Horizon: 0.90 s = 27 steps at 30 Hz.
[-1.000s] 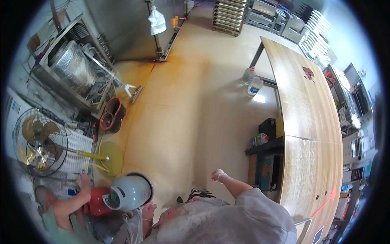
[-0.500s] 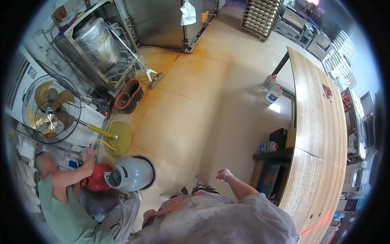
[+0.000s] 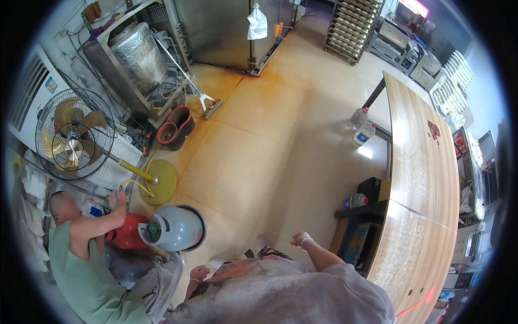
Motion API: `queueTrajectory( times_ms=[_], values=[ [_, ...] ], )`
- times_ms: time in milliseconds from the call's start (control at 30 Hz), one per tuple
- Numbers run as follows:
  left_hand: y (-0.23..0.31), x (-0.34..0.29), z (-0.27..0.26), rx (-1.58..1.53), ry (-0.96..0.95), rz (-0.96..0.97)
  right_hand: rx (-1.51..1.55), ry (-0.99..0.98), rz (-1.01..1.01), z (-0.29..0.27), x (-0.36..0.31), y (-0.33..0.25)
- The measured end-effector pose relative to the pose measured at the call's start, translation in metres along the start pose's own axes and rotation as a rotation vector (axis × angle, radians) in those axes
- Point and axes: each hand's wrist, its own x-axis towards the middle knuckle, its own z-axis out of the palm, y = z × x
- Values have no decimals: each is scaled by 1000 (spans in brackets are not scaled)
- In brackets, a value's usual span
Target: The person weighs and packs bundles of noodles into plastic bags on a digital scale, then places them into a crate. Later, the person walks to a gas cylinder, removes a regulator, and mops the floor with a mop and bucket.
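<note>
Grey cylinder [image 3: 181, 231] at lower left, wooden tabletop [image 3: 413, 178] at right

The left hand [image 3: 199, 272], at the bottom of the frame left of centre, is loosely half open and free, near the cylinder but apart from it. The right hand [image 3: 300, 239], lower centre, is also free, its fingers lightly bent, near the left edge of the tabletop. The two hands are well apart.

The cylinder stands upright on the floor [image 3: 243, 167] with a green valve [image 3: 154, 232] inside its collar; red characters on its side are too small to read. Just left of it is a red cylinder [image 3: 129, 232]. At lower left a co-worker [image 3: 89, 275] in a green top has a hand at the end of a yellow hose [image 3: 141, 186], beside a standing fan [image 3: 74, 135].

Labels elsewhere: a blue sticker [image 3: 51, 85] on the white appliance [image 3: 32, 92] at upper left, and a blue-and-white label on a clear bottle [image 3: 364, 134] right of centre, both illegible. A dark brown figure [image 3: 433, 130] marks the tabletop's far part. A lit pink screen [image 3: 414, 7] at the upper right edge is unreadable.
</note>
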Motion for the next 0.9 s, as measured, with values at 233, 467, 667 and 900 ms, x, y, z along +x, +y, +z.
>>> queueTrajectory(
  times_ms=[233,467,667,900],
  values=[
    [-25,11,1,664,-131,174,-49,-6,34,-6,5,18],
    [-25,13,1,785,-104,135,-657,-53,-266,-5,20,19],
    [-20,22,10,777,-95,114,-611,-67,-205,-12,8,5],
    [-15,28,14,795,-102,112,-192,-85,-14,-20,-22,-18]
  ],
)
